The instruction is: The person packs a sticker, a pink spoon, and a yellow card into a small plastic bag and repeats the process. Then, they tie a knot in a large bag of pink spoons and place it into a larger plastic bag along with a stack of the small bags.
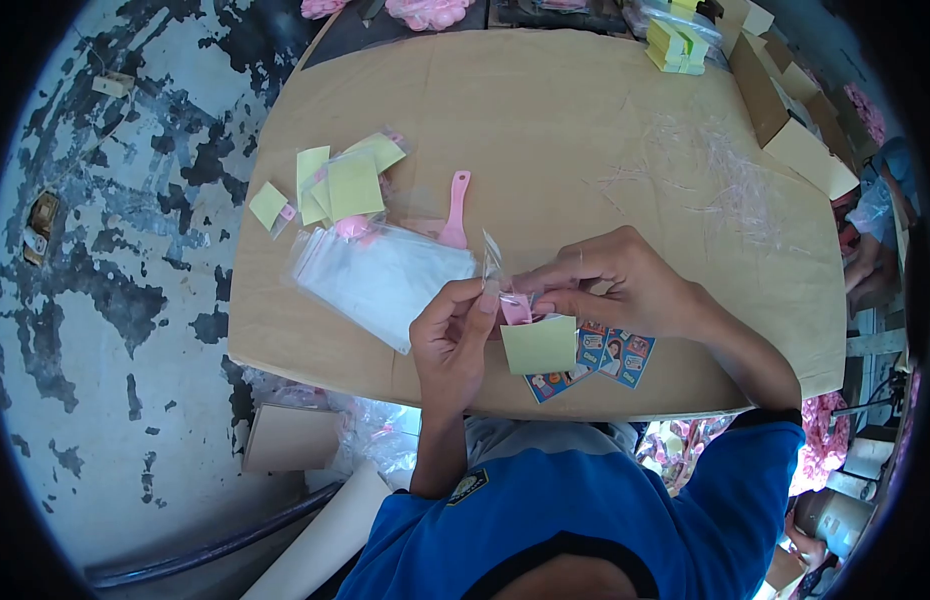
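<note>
Near the table's front edge, my left hand (455, 335) pinches the top of a small clear plastic bag (493, 262) between thumb and fingers. My right hand (620, 280) closes its fingertips on the bag's other side. A pink piece (517, 309) shows at the bag, with a pale yellow card (541, 345) hanging below it. Under the card lie blue printed cards (625, 356) with small pictures. Left of my hands is a stack of clear plastic bags (390, 280). A pink plastic spatula-like tool (457, 208) lies just beyond the stack.
Packed bags with yellow cards (353, 188) lie at the left. Thin clear strips (730, 185) are scattered at the right, near an open cardboard box (790, 110). A yellow card stack (675, 48) sits at the back. Another person's arm (865, 265) shows at the far right.
</note>
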Demonstrator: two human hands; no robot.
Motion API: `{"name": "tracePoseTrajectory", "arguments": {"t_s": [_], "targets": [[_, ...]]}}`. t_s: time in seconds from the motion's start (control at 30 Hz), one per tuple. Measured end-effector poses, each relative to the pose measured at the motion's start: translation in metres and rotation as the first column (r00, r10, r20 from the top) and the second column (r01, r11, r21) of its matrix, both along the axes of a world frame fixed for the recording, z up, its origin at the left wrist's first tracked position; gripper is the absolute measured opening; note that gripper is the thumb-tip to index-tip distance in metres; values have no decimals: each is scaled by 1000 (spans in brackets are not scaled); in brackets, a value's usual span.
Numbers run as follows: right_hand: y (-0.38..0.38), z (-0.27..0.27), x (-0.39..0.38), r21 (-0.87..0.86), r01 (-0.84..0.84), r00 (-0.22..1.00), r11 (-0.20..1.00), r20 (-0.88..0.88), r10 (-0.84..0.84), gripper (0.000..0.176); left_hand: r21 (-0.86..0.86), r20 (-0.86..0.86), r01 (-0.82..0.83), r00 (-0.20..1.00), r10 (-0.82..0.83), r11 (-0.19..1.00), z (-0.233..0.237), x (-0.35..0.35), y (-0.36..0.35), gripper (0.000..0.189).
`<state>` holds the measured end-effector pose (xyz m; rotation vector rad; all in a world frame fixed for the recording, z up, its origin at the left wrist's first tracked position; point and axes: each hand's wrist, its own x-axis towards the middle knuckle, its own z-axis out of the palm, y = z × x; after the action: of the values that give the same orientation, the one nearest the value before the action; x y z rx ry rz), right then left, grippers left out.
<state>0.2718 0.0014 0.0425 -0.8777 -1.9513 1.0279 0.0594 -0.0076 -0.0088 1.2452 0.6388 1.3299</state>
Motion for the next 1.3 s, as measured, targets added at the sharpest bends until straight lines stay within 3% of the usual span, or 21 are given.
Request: {"name": "tracePoseTrajectory", "arguments": {"t_s": [0.1, 0.2, 0.27, 0.3, 0.47, 0.57, 0.8, 1.1, 1.23, 1.3], "targets": [[-3, -1, -1, -79, 26, 999, 997, -43, -29, 22, -180, -20, 135, 990, -141, 974, 19, -3, 0, 18], [-2, -7, -1, -160, 36, 991, 987, -123, -56, 21, -55, -116, 160, 979, -166, 986, 13, -8, 7, 19], [0, -12, -1, -209, 22, 973, 978, -222, -70, 21, -117, -92, 178, 977, -190, 977, 17, -11, 5, 17], [0, -11, 0, -163, 23, 982, 986, -183, -53, 23, -151, -78, 187, 977, -201, 971, 18, -13, 4, 17], [7, -11, 11, 186, -70, 997, 980, -20, 75, 40, 54, -159, 218, 965, -208, 974, 15, -24, 6, 20], [10, -11, 13, 251, -135, 991, 959, 10, 137, 45, 133, -201, 244, 956, -215, 961, 14, -26, 9, 24], [12, -12, 14, 257, -179, 984, 950, 29, 178, 42, 105, -237, 252, 946, -222, 962, 16, -25, 10, 25], [12, -10, 12, 273, -183, 983, 945, 73, 169, 37, -130, 57, 341, 940, -336, 931, 3, -31, 14, 21], [13, -9, 10, 260, -168, 985, 951, 68, 156, 35, -108, -73, 329, 938, -338, 938, -3, -33, 12, 3], [14, -8, 10, 261, -162, 986, 952, 68, 149, 32, -121, -152, 317, 931, -333, 941, 3, -34, 8, 10]]}}
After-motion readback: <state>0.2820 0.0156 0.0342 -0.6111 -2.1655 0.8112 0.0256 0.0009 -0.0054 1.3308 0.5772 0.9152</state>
